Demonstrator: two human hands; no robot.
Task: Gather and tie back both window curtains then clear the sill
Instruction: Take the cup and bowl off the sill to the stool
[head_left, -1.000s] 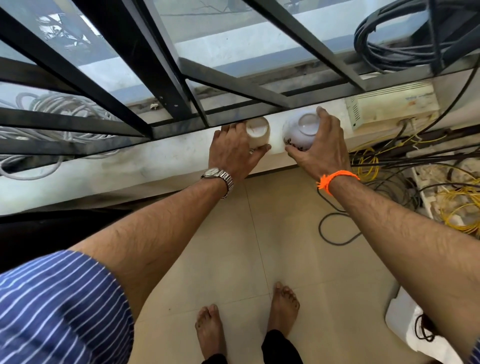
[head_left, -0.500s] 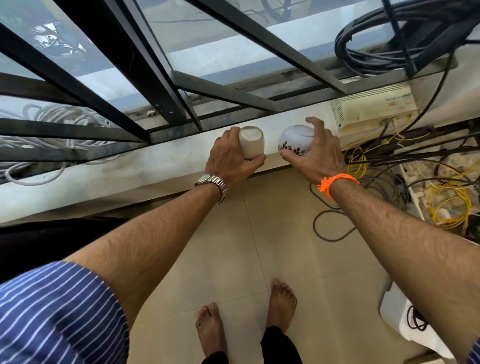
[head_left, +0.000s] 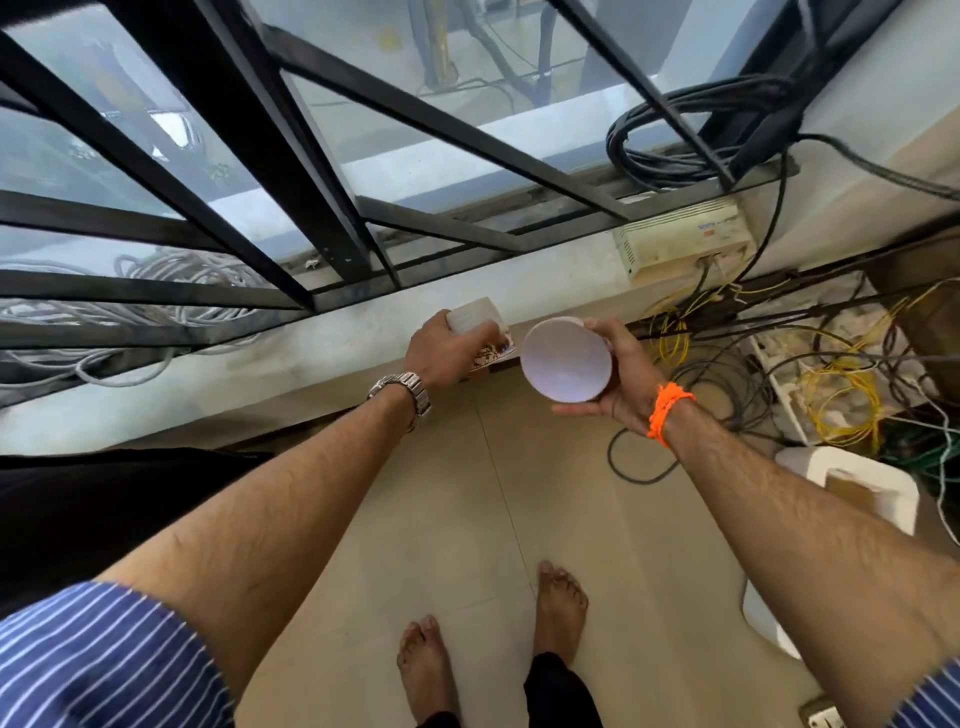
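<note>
Sill-clearing step, both hands loaded.

Your left hand (head_left: 445, 353) has its fingers wrapped round a cup (head_left: 479, 325) just above the sill (head_left: 332, 338); your right hand (head_left: 621, 376) cradles a bowl (head_left: 566, 359), lifted clear in front of the sill. No curtains show, so that part can't be judged. The sill near your fingers looks bare; I judge only carrying these 2 away remains.

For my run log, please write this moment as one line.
left hand: holds cup | right hand: holds bowl | both off sill
</note>
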